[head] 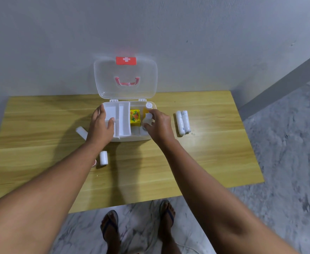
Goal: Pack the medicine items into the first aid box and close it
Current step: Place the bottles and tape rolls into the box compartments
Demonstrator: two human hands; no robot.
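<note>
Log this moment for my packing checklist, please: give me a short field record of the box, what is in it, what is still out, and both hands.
box: first aid box, on the wooden table
lid: clear lid open, standing upright at the back
inside: white divider tray on the left side, yellow carton beside it
still out: two long white rolls right of the box; short roll in front; another roll at left
left hand: resting on the tray
right hand: grip on a small white bottle over the box's right side
</note>
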